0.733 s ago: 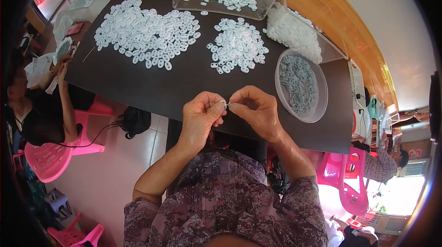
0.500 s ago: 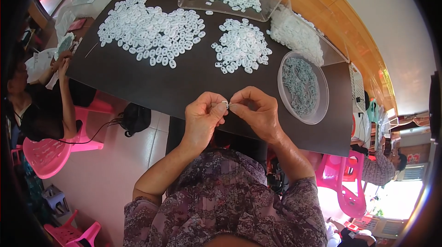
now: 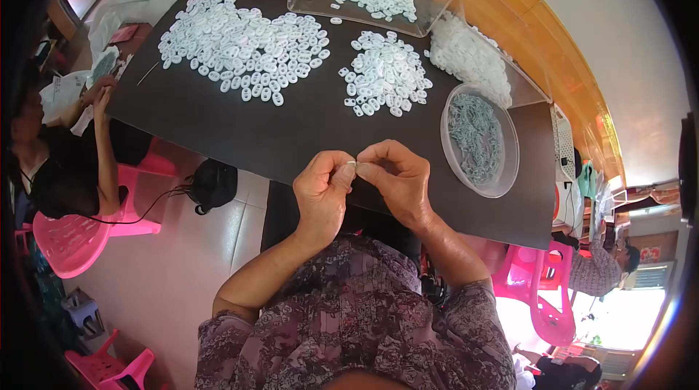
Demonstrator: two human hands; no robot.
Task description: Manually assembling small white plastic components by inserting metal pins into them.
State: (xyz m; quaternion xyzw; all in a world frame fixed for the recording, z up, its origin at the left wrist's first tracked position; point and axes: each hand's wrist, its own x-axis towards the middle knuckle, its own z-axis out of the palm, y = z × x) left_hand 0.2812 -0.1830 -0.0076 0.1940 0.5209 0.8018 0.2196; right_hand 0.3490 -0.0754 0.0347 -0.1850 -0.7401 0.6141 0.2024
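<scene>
- A small pale piece [image 3: 352, 165] is pinched between both hands at the near edge of the dark worktop [image 3: 240, 128]; its exact shape cannot be made out.
- The left hand [image 3: 322, 190] is closed on it with thumb and fingers [image 3: 344, 172].
- The right hand [image 3: 397, 175] is likewise closed on it, fingertips touching the left's.
- A round clear dish [image 3: 502, 172] of greyish pieces is noted just right of the hands.
- Heaps of white rings [image 3: 240, 41] are spread further back.

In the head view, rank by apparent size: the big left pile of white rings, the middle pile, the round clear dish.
1. left pile, clearly largest.
2. middle pile and round dish look alike; fisheye bending makes ranking unsure.
</scene>
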